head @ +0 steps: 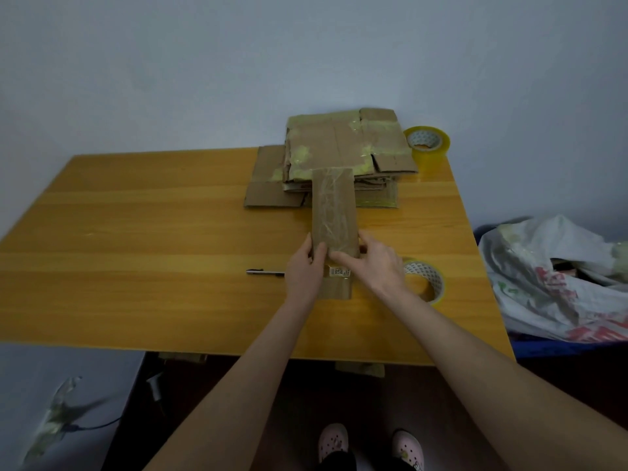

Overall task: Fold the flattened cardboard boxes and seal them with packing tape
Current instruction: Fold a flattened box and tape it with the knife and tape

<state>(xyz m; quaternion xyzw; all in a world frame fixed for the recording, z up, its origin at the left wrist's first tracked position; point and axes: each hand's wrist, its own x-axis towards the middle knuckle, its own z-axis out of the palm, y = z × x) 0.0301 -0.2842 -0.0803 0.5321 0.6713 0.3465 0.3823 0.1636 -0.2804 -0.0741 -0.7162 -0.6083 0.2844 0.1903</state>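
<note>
A narrow folded cardboard box with clear tape along its top stands on the wooden table, leaning away from me. My left hand grips its lower left edge, thumb on the front face. My right hand grips the lower right edge, with a finger stretched across the front. A small barcode label shows between the hands. Behind the box lies a stack of flattened cardboard boxes patched with yellowish tape. One roll of packing tape sits at the far right corner; another tape roll lies just right of my right hand.
A pen lies on the table left of my left hand. A plastic bag fills a blue bin to the table's right. A grey surface with tape scraps and a cable is at lower left. My feet stand below the table edge.
</note>
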